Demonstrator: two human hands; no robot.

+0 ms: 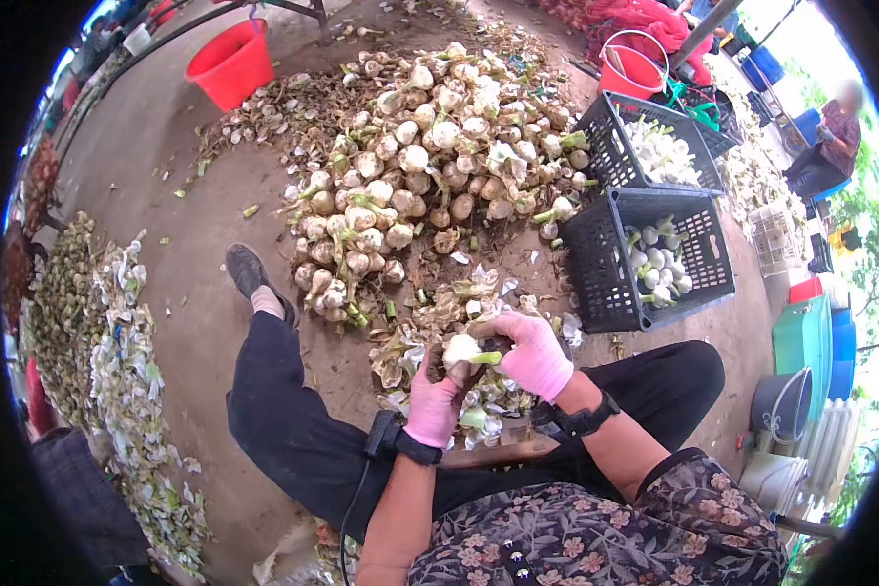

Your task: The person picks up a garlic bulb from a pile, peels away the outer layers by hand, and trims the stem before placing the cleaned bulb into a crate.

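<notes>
"Holding what, down there?"

"A white garlic bulb (pixel 461 349) with a green stem (pixel 486 358), just on the near side of the big heap (pixel 430 161). The left hand (pixel 433 400), pink-gloved, has its fingers closed round it."

"And the right hand (pixel 533 354)?"

"Pink-gloved too, fingers bent in narrow at the stem end. They cover the spot, so I can't tell whether they pinch the stem or something else."

"What's about them?"

"Loose peelings (pixel 398 359) below, on the heap's near side. Right of the heap, a black crate (pixel 604 262) with white bulbs inside, and a second crate (pixel 606 146) just beyond it. A red tub (pixel 232 73) stands past the heap's far left, a red bucket (pixel 632 73) past its far right."

"Any label?"

"On the dark box (pixel 383 435) beside the left wrist, any lettering is too small to tell."
</notes>
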